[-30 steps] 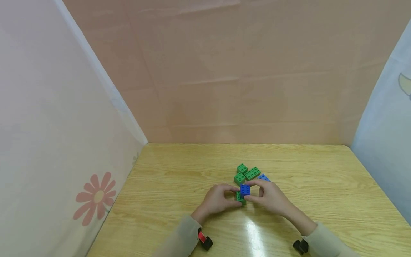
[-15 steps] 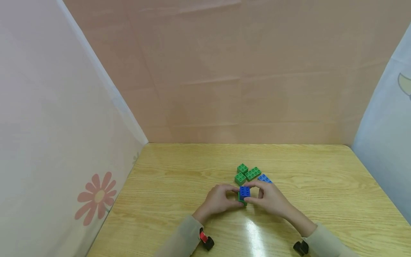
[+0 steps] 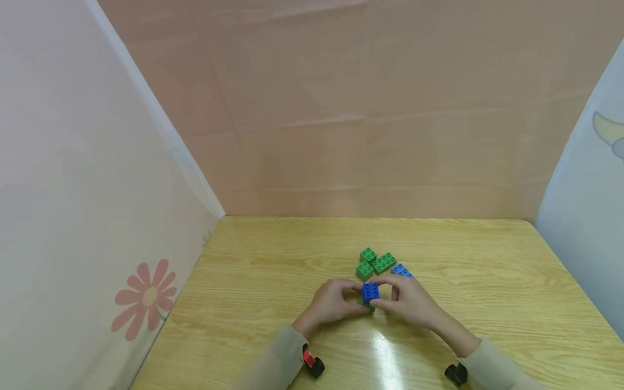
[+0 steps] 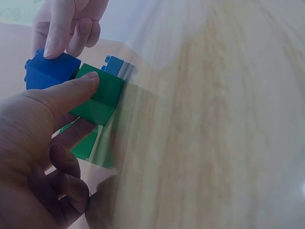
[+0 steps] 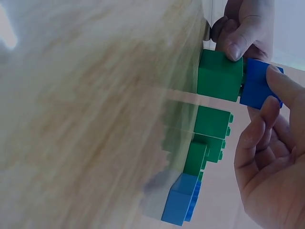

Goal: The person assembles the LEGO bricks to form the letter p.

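Observation:
My left hand (image 3: 336,301) pinches a green toy building brick (image 5: 220,75) between thumb and finger, low on the table. Directly over it, a square blue building brick (image 3: 370,291) is pinched by the thumb and fingertips of my right hand (image 3: 411,300). The blue brick's four-stud top faces up and hides most of the green one in the head view. Both wrist views show the two bricks lined up, with a narrow dark gap and a bit of stud between them (image 5: 243,81).
Just behind the hands on the wooden table (image 3: 273,249) lie two small green bricks, a near one (image 3: 364,270) and a far one (image 3: 368,255). Beside them are a longer green brick (image 3: 384,263) and a blue brick (image 3: 402,270), partly behind the right hand.
The blue brick has shifted slightly left and come down over the green brick, covering studs that showed a second ago. Both hands keep their grips and have barely moved.

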`<state>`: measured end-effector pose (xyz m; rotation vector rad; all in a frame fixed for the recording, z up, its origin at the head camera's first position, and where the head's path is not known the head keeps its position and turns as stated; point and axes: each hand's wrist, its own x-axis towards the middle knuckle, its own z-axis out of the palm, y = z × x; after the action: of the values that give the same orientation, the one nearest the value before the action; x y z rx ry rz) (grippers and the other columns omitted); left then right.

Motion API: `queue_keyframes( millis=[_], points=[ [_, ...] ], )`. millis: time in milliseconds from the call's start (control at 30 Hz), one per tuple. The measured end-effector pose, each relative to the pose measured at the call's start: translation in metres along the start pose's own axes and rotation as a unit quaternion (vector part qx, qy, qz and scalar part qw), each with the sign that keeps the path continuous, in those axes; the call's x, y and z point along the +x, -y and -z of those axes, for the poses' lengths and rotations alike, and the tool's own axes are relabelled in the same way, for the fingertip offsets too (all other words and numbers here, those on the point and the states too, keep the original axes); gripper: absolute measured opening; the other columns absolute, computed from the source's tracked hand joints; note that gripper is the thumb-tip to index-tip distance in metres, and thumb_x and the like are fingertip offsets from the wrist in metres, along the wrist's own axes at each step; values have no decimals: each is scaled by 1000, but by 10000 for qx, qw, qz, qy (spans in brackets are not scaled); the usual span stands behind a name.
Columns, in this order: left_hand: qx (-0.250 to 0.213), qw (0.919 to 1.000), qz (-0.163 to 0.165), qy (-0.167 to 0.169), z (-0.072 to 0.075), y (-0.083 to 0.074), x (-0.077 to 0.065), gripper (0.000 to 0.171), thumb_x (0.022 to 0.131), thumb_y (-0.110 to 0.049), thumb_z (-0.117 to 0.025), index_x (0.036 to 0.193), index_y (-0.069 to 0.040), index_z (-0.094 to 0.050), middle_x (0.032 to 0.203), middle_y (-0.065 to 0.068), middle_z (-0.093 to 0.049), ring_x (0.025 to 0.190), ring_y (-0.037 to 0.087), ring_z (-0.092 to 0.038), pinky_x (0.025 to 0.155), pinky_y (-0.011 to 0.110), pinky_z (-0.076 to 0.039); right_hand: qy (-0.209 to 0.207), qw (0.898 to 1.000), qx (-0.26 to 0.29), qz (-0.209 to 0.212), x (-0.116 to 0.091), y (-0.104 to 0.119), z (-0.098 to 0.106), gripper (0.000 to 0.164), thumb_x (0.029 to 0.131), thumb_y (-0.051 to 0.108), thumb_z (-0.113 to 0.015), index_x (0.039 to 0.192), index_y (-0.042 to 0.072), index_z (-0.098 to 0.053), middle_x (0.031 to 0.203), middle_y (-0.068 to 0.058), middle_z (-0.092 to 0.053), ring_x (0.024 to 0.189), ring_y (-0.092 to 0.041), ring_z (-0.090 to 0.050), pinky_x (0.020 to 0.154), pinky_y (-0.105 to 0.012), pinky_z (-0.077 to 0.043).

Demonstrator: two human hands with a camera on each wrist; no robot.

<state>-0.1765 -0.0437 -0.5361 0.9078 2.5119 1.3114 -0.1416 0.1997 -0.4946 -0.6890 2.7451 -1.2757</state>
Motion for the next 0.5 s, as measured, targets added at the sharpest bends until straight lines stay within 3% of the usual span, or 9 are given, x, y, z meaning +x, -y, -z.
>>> queue_keyframes(
  millis=[267,500],
  points=[
    [-65,9999,67,42,-1,1,1,36,85,-45,-86,118,-30,-79,113,-25,-69,113,-1,-62,102,35,-47,-15,9992,-337,199,3,3,0,37,90,39,-83,120,18,-74,81,13,-64,52,-2,-48,45,-25,-42],
    [-24,10000,32,29,-1,0,1,37,85,-43,-87,118,-28,-79,112,-25,-70,111,-2,-62,102,33,-47,12,9983,-451,366,3,6,2,37,91,37,-83,119,15,-74,78,12,-63,53,0,-47,46,-24,-42]
  ],
)
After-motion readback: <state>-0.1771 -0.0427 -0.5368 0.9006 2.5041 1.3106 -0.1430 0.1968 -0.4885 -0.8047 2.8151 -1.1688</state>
